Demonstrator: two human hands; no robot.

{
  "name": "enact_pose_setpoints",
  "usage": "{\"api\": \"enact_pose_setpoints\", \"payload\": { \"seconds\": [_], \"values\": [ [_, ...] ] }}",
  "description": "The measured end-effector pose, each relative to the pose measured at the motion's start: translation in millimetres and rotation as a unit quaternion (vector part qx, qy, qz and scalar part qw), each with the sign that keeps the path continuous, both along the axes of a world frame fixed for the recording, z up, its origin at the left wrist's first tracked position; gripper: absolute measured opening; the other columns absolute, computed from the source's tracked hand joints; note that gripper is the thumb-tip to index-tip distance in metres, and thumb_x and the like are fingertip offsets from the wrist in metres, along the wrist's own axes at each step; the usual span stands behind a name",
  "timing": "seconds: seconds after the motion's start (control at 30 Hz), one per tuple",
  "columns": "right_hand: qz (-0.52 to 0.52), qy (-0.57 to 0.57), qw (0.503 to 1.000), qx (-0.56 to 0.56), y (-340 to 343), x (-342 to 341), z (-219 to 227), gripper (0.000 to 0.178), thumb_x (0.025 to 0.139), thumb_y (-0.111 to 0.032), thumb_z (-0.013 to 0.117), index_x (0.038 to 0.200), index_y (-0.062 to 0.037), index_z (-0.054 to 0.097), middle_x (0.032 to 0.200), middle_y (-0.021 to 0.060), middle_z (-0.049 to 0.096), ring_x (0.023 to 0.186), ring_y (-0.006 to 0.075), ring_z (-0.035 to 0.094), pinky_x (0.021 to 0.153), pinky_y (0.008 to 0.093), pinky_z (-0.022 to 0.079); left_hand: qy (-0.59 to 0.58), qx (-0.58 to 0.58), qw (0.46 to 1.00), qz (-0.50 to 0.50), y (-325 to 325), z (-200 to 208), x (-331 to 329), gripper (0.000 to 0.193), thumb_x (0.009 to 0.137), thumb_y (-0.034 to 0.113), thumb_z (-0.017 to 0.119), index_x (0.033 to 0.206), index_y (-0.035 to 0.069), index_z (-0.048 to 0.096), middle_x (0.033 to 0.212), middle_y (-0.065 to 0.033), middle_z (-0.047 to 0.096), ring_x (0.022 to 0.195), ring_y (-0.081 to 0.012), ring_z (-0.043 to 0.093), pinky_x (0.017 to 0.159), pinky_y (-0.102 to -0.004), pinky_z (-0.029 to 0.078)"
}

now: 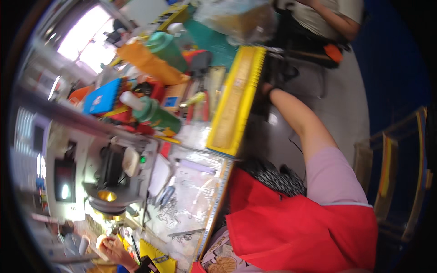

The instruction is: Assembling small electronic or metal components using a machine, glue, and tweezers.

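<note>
Right arm stretched far out and down, right hand (267,89) mostly hidden; left hand (110,249) low, near the body, fingers curled.

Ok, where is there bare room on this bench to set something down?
The best patch is the clear plastic mat between the grey machine and the yellow bench edge, though small metal bits lie scattered there. The far end around the green bottles is crowded.

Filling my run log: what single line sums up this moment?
left hand: at bench edge, grip unclear | right hand: reaching beside yellow tray | view: blurred
</note>
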State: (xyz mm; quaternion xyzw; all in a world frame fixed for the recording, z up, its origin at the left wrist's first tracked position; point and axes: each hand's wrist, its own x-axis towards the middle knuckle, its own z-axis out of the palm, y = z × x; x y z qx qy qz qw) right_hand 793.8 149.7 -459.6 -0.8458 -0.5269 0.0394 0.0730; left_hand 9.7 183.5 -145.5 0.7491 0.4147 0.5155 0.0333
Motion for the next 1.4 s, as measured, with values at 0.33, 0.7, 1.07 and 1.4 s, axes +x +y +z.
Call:
{"api": "enact_pose_setpoints", "payload": {
  "seconds": [0.33,0.7,1.07,1.4],
  "values": [
    [0.112,-0.113,0.982,0.106,118,-61,199,0.028,0.09,-0.02,0.05,0.089,-0.0064,0.075,0.101,0.0166,0.072,0.094,0.0297,0.07,0.077,0.0439,0.055,0.02,-0.036,0.998,-0.052,-7,-2,9,0.013,0.104,0.008,0.04,0.096,0.002,0.048,0.085,-0.0049,0.05,0.077,-0.012,0.049,0.073,-0.0253,0.042],
    [0.226,-0.108,0.953,0.172,236,-151,205,0.028,0.09,-0.02,0.05,0.09,-0.0059,0.074,0.102,0.0173,0.072,0.094,0.0306,0.07,0.078,0.0441,0.054,0.007,-0.062,0.995,-0.073,-9,-2,17,0.01,0.102,0.002,0.039,0.096,0.003,0.047,0.085,-0.0047,0.052,0.074,-0.0105,0.049,0.071,-0.0239,0.043],
    [0.271,-0.091,0.942,0.179,293,-187,159,0.028,0.09,-0.02,0.051,0.091,-0.0053,0.074,0.102,0.018,0.071,0.095,0.0314,0.07,0.079,0.0442,0.054,0.004,-0.036,0.996,-0.086,-10,0,15,0.008,0.1,-0.003,0.04,0.099,-0.001,0.048,0.086,-0.0079,0.056,0.073,-0.0113,0.052,0.071,-0.0249,0.046],
    [0.263,-0.084,0.942,0.188,294,-177,145,0.028,0.09,-0.02,0.051,0.091,-0.0047,0.074,0.102,0.0187,0.071,0.095,0.0321,0.07,0.079,0.0444,0.054,0.005,-0.048,0.994,-0.098,-11,1,14,0.009,0.101,0.001,0.039,0.097,0.001,0.047,0.089,-0.0071,0.051,0.076,-0.012,0.049,0.072,-0.0252,0.045]
  ]
}}
